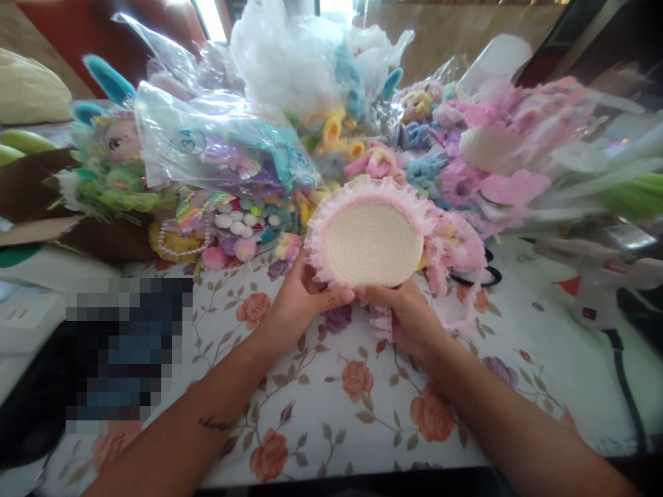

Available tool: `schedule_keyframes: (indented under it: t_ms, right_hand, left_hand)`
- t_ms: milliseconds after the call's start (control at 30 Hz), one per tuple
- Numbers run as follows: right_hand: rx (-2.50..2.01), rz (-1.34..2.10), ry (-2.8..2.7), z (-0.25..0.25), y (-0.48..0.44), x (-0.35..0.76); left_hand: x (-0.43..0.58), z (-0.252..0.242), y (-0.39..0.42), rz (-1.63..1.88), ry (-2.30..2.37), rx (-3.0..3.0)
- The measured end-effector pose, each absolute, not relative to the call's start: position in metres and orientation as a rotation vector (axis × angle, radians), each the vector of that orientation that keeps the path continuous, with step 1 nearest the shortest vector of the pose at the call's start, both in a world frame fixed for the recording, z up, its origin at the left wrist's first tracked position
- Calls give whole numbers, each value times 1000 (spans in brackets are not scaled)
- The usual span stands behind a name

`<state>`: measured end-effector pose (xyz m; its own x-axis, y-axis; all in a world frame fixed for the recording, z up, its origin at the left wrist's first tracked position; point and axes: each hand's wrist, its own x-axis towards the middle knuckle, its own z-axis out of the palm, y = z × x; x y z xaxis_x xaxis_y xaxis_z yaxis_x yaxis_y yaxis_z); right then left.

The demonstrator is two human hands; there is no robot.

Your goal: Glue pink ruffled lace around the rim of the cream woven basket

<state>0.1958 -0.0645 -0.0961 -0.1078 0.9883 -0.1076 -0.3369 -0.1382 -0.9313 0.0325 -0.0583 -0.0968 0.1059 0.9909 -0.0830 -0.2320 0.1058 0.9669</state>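
The left hand and right hand pinch the near edge of a pale woven oval, thumbs nearly meeting; I can't make out the fingers behind. Ringed with pink ruffle, it is held over the middle of the flowered tablecloth. Pink lace bunches just right of it; farther right sits a glue gun.

The frilled straw disc hides most fingers of the left hand and the right hand. Both forearms run off the bottom edge; lettering on the left one is too small to read. A pixelated patch masks whatever lies beneath. The cardboard box is cut by the left edge. The pink pieces and white tool are blurred.
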Motion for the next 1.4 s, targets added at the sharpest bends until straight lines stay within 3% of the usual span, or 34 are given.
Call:
schedule_keyframes:
  t_ms: [233, 433, 1400]
  right_hand:
    - [-1067, 1389, -905, -99, -61, 197]
    - [-1014, 1311, -913, -101, -61, 195]
    - [-1027, 1259, -1021, -104, -68, 181]
  left_hand:
    - [31, -98, -53, 1285, 1058, 1029]
    - [32, -89, -59, 1137, 1198, 1063]
    - [47, -88, -71, 1249, 1346, 947]
